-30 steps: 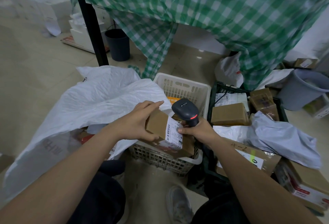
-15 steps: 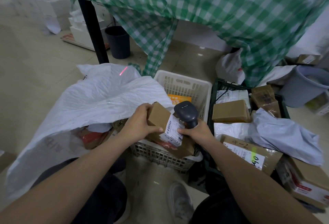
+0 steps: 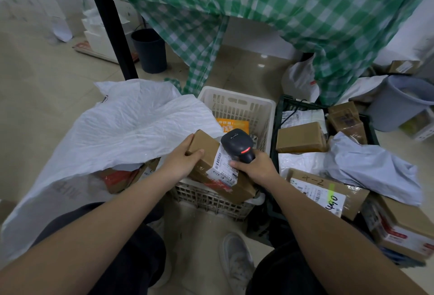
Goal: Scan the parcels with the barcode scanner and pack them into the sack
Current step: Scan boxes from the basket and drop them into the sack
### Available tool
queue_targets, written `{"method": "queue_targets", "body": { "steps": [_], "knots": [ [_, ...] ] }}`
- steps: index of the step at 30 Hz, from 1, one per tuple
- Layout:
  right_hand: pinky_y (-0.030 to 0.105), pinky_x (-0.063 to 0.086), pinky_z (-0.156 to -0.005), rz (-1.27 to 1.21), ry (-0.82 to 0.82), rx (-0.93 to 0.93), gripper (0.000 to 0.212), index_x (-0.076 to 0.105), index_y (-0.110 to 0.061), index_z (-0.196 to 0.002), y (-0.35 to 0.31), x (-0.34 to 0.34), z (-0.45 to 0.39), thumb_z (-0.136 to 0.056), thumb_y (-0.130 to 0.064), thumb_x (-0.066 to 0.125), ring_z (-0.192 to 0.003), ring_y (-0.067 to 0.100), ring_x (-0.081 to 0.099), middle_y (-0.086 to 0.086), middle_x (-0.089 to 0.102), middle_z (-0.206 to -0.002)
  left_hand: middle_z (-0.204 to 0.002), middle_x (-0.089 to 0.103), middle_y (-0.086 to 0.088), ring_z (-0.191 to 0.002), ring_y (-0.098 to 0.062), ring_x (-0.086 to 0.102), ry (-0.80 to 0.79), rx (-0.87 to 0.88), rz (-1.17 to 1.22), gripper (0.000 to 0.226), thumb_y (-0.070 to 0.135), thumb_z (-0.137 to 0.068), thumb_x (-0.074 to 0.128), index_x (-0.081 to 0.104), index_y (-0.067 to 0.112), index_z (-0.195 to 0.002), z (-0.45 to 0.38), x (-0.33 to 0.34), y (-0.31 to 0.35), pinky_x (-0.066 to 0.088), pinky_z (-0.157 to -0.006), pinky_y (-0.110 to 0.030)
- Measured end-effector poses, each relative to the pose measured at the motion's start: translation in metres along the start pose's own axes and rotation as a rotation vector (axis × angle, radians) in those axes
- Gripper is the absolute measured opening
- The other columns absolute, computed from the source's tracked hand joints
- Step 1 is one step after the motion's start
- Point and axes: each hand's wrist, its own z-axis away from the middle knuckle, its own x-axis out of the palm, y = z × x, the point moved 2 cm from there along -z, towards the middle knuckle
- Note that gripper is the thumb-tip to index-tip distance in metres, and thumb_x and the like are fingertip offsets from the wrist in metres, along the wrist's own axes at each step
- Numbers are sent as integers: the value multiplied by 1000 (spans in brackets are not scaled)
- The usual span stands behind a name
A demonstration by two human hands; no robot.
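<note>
Parcel (image 3: 206, 154) shifted sackward (left hand (image 3: 182, 162) grips); right hand (image 3: 254, 165) holds scanner (image 3: 237, 143).

We are looking at what seems to be a small parcel sorting or pickup point, working low on a tiled floor (image 3: 42, 97). Labelled cardboard parcels (image 3: 324, 191) and grey mailer bags (image 3: 375, 168) are piling up in a dark crate (image 3: 279, 116) and beside it, a pale plastic basket (image 3: 237, 104) is sitting next to a big white woven sack (image 3: 131, 128), and a green checked cloth (image 3: 281, 1) is hanging over a table above. Bins (image 3: 150, 50) and white boxes (image 3: 98, 36) are standing behind.
</note>
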Motion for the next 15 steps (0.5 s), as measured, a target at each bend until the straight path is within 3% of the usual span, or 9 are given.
{"method": "queue_targets", "body": {
  "steps": [4,5,8,10,15],
  "knots": [
    [31,46,-75,-46,54,-46,36,67,-10,-101,-11,-9,1,-77,-33,80,-89,18,63,4,69,-93,-112,55,0,-85,-1,55,50,72,86,52,20,-89,67,49,26,-137,-2,-13,18,41,-62,-4],
    [31,46,-74,-63,79,-61,33,67,-10,-99,-15,-12,1,-77,-33,80,-89,18,63,4,69,-92,-109,56,2,-86,0,56,66,111,97,50,18,-87,69,54,26,-133,-3,-18,22,41,-62,-3],
    [35,48,-75,-160,138,-94,28,68,-17,-95,-30,-23,3,-77,-36,80,-88,21,65,3,70,-87,-119,63,7,-106,-5,60,78,207,147,49,17,-81,75,62,28,-127,-7,-37,33,46,-82,-11],
    [36,50,-79,-228,157,-120,25,68,-22,-98,-40,-32,9,-79,-34,78,-91,18,65,1,72,-91,-122,63,8,-112,-4,58,94,249,164,49,17,-81,76,62,29,-126,-11,-49,37,46,-87,-14],
    [25,47,-71,-165,4,-150,24,67,-15,-102,-55,-42,27,-83,-26,76,-84,14,64,2,69,-88,-129,60,12,-121,-8,54,147,252,188,51,27,-81,76,60,37,-128,-21,-67,34,44,-106,-35]
  ]
}}
